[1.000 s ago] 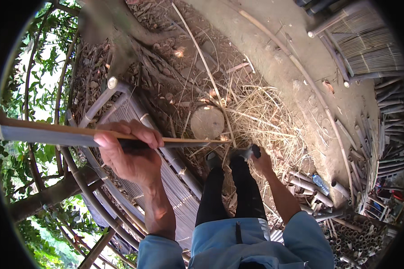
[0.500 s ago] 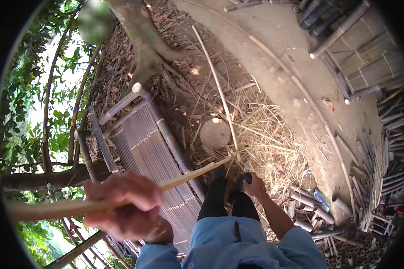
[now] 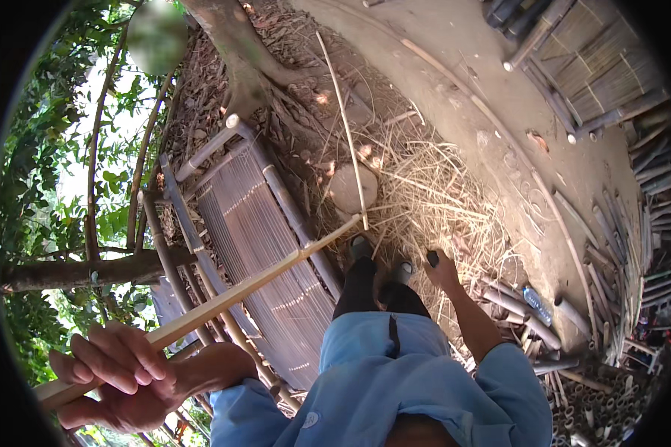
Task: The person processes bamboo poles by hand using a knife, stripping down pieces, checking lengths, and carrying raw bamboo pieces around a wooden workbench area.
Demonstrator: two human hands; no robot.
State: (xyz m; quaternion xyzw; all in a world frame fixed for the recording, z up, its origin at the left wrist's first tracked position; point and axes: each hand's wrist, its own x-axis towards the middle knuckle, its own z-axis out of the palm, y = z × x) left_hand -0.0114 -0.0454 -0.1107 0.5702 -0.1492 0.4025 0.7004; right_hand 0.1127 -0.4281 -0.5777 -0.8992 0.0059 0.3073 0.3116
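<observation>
My left hand (image 3: 119, 376), at the lower left, has its fingers curled over a long pale bamboo strip (image 3: 253, 283). The strip slants up and right across the bench to a point just below a round wood stump (image 3: 354, 190). There its far end meets the lower end of a thin pale stick (image 3: 343, 112), which crosses the stump; whether they are joined I cannot tell. My right hand (image 3: 443, 270), beside my right leg, is closed on a dark-handled tool (image 3: 432, 258). The rest of that tool is not visible.
A slatted bamboo bench (image 3: 253, 223) stands left of my legs. Straw-like shavings (image 3: 447, 201) cover the ground around the stump. At right lie cut bamboo pieces (image 3: 525, 320) and a clear bottle (image 3: 537, 304). A tree trunk (image 3: 235, 52) rises beyond the bench.
My left hand has moved left and down with the bamboo strip, which now slants more steeply. The right hand has shifted right and up, away from the strip's far end.
</observation>
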